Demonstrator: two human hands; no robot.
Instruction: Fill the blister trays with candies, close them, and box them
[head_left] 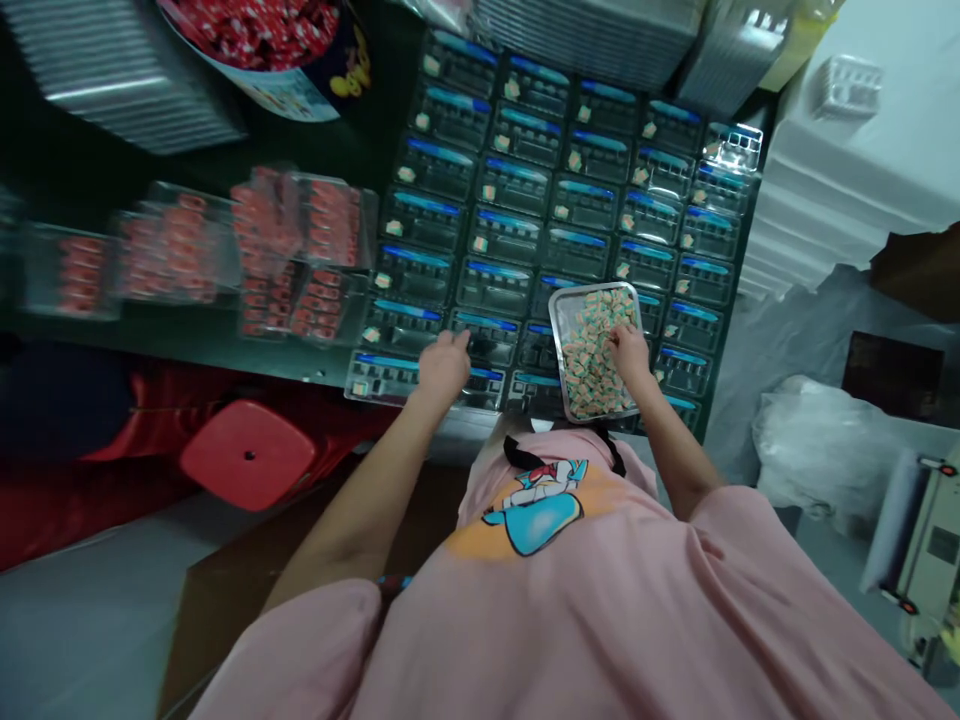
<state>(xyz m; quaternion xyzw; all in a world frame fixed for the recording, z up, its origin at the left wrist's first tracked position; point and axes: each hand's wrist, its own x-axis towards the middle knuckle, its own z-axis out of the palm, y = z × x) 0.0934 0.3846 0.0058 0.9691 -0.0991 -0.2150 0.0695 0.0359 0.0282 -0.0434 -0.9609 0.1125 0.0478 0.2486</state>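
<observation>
Rows of clear plastic trays (pixel 427 222) cover the dark table, most with a blue stick along the upper edge and many with a small pale block in the left compartment. My left hand (pixel 445 365) is over the lower trays, fingers bent and close together; whether it holds anything is hidden. A metal tray (pixel 556 325) full of small cream-and-green blocks (pixel 589 360) lies on top of the plastic trays. My right hand (pixel 628 352) is at these blocks with its fingertips pinched among them; what is between them is too small to make out.
Clear packs of red pieces (pixel 326 222) lie to the left, near a tub (pixel 300 92) of red wrapped items. Stacks of clear trays (pixel 127 70) stand at the back. A red stool (pixel 250 455) is below the table edge, and plastic bags (pixel 825 440) are at the right.
</observation>
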